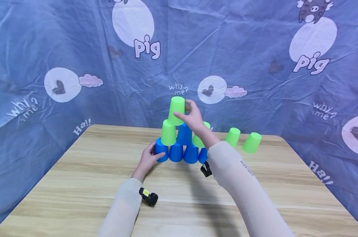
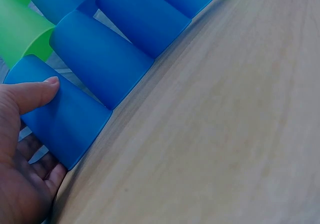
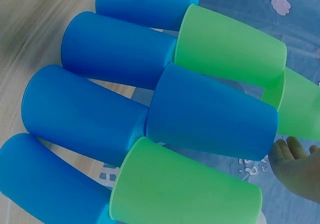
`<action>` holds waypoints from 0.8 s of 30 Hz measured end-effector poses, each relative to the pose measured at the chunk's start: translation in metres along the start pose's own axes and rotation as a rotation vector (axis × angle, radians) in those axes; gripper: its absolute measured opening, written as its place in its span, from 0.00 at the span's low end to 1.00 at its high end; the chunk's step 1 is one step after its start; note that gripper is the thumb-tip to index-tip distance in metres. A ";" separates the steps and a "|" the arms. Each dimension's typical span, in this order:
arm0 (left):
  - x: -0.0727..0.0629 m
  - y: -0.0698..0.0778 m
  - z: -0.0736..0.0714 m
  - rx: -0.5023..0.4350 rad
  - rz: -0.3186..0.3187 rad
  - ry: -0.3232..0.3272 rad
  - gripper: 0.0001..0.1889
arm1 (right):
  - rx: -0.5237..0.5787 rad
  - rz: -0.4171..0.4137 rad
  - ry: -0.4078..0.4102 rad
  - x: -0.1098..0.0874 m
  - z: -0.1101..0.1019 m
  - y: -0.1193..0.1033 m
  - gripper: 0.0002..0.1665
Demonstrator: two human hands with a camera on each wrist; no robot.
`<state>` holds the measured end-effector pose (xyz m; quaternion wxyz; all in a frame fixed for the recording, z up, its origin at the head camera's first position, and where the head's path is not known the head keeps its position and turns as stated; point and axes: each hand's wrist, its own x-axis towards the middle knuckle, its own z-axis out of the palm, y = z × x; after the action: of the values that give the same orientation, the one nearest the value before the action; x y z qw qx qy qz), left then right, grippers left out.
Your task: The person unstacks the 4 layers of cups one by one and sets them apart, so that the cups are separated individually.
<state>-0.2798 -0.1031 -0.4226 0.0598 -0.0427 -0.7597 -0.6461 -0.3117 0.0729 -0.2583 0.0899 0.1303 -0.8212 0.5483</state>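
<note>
Right hand: holds the upper green cup, thumb on the near side, fingers behind. That cup is upside down at the 3rd level, over the gap between the left green cup and the middle blue cup. Whether its rim bears fully on both, I cannot tell.

Left hand: curled about the leftmost blue cup of the bottom row, thumb across its near wall, other fingers at its outer side.

Stack: 4 blue cups at the base, side by side; 3 on the 2nd row, green, blue, green. The right green cup is partly hidden by my arm. 2 loose green cups stand inverted to the right, apart from the stack.

Worktop: pale wood grain, a soft shadow running from the stack towards me. Behind and at both sides, creased blue cloth printed with "pig", "why me?", "Ha!!", hearts and pink clouds.
</note>
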 end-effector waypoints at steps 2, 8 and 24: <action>0.000 0.000 0.001 -0.003 -0.004 0.002 0.32 | 0.002 0.013 -0.001 0.000 0.001 0.002 0.42; 0.002 -0.009 0.003 0.012 -0.019 0.011 0.32 | 0.019 0.033 0.000 0.001 0.005 0.005 0.41; 0.005 -0.007 0.001 0.025 -0.003 0.008 0.32 | 0.032 0.039 0.041 0.003 0.011 -0.002 0.37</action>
<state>-0.2856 -0.1038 -0.4290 0.0624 -0.0383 -0.7675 -0.6369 -0.3140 0.0614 -0.2602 0.0940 0.1042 -0.8126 0.5656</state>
